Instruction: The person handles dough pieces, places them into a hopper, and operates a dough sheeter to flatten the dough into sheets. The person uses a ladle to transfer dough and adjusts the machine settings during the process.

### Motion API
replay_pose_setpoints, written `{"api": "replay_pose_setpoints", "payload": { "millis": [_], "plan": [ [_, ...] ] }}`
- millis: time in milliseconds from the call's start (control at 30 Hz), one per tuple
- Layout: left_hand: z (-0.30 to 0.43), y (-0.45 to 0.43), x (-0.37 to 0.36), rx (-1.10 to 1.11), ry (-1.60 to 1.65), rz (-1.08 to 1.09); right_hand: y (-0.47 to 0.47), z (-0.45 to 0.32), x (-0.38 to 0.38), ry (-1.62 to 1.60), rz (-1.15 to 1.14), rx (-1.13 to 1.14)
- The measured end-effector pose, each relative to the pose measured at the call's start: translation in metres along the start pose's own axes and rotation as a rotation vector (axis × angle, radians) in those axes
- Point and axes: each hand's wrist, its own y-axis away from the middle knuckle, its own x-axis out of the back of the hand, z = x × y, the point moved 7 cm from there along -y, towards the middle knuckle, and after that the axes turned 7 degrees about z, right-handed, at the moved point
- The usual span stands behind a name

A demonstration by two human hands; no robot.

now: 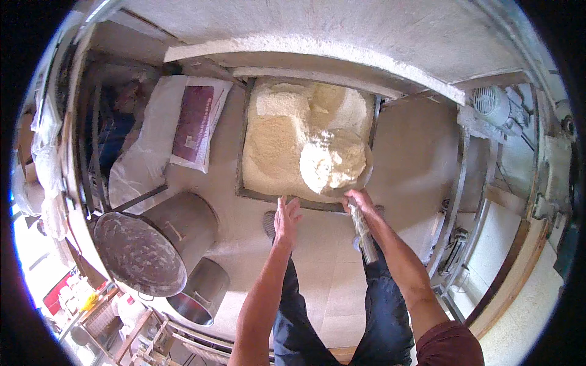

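My right hand [360, 202] grips the long handle [364, 235] of a round scoop, which looks partly wrapped in clear plastic. The scoop [369, 173] carries a heap of pale powder [345, 160], brightly sunlit on its left side. It is over the front right of a dark-rimmed rectangular tray [261, 196] filled with tan, flour-like powder [274, 146]. Holding nothing, my left hand [286, 219] is at the tray's front edge with fingers apart. Whether it touches the rim I cannot tell.
A large metal drum [139, 254] and a smaller metal pot [206, 283] stand at left. Behind them lies a white sack [194, 123] with a purple printed panel. A powder-dusted beam [311, 50] crosses beyond the tray. At right, an electric motor [494, 105] sits on a metal frame [460, 174].
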Motion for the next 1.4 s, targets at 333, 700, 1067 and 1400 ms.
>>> {"api": "replay_pose_setpoints", "payload": {
  "millis": [333, 700, 1067, 1400],
  "plan": [
    [0.104, 0.068, -0.052, 0.122, 0.491, -0.407, 0.201, -0.022, -0.059, -0.001, -0.089, -0.063],
    [0.237, 0.197, -0.071, -0.165, 0.364, -0.784, 0.351, -0.088, -0.121, -0.061, -0.083, -0.015],
    [0.320, 0.280, -0.039, -0.262, 0.355, -0.728, 0.427, -0.113, -0.178, 0.046, -0.173, 0.002],
    [0.369, 0.371, -0.039, -0.343, 0.305, -0.721, 0.475, -0.151, -0.179, 0.149, -0.300, -0.052]
  ]
}}
